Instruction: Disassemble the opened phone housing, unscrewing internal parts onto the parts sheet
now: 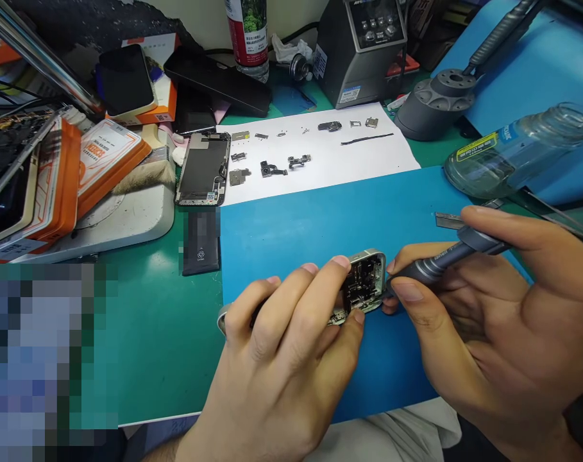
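Observation:
My left hand [291, 346] is closed around an opened phone housing [375, 260], fingers over its upper edge and thumb along the near edge. Small parts show inside the housing's right end; the rest of it lies under my fingers. A dark grey precision screwdriver [430, 266] is in my right hand [503, 314], pinched between thumb and fingers, with the index finger stretched along its rear end. Its tip meets the housing's right end; the exact contact point is hidden. Behind my hands, the removed screen [202, 170] and a black battery [201, 244] lie on the left.
A white paper sheet [320, 147] holds several small phone parts. Beneath my hands is a blue mat [291, 231]. A glass jar [503, 154], a grey tool holder [438, 102] and a control box [358, 58] stand behind. Orange boxes [108, 160] are piled at left.

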A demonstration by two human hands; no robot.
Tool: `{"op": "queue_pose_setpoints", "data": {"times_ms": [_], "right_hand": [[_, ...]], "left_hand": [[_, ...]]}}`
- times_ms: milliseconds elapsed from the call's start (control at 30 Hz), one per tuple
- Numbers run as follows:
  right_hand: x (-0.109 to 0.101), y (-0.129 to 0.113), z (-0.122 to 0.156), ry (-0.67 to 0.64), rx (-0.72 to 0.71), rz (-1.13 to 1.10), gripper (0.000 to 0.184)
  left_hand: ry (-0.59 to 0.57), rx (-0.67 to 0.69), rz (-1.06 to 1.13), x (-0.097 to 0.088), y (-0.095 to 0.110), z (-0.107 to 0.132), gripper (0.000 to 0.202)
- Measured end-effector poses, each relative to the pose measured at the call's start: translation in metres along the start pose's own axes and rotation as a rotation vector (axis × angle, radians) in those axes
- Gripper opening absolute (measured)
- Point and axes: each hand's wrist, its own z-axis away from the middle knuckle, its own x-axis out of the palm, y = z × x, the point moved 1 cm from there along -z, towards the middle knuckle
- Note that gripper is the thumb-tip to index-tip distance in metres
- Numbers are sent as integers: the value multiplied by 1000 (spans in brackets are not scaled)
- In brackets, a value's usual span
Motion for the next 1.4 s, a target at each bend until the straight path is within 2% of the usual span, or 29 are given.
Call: {"op": "queue_pose_setpoints", "data": {"times_ms": [300, 400, 500, 567, 667, 733, 833, 933, 1000, 1067, 1167, 1300, 1400], "right_hand": [[-1, -3, 1, 15, -31, 77, 68], [-2, -1, 3, 28, -52, 57, 58], [-3, 0, 1, 47, 0, 100, 55], [-4, 0, -1, 45, 11, 118, 58], [-7, -3, -4, 54, -66, 76, 65], [-7, -6, -7, 23, -57, 38, 58], [-7, -10, -10, -3, 36, 53, 45], [-8, -11, -14, 11, -16, 98, 44], [-9, -10, -17, -38, -52, 88, 45], [-9, -9, -20, -85, 5, 73, 38], [-11, -9, -24, -66, 26, 57, 28], [-9, -8, -27, -127, 20, 44, 30], [-6, -8, -28, -79, -14, 45, 27]], "left_hand": [[6, 5, -14, 0, 1, -1, 23], [13, -1, -21, -1, 2, -3, 20], [16, 9, -31, -1, 1, -4, 19], [25, 17, -34, 0, 1, -3, 19], [37, 17, -36, 1, 1, -1, 17], [33, 15, -41, 1, 0, -1, 16], [20, 17, -45, 0, 0, 0, 17], [23, 17, -46, -1, 0, -1, 17], [11, 19, -47, -1, 0, -1, 16], [-9, 22, -41, -2, -1, -2, 16], [-16, 24, -39, -2, -1, -2, 16], [3, 17, -38, -2, 0, -2, 12], [-3, 16, -38, -2, 0, -3, 14]]}}
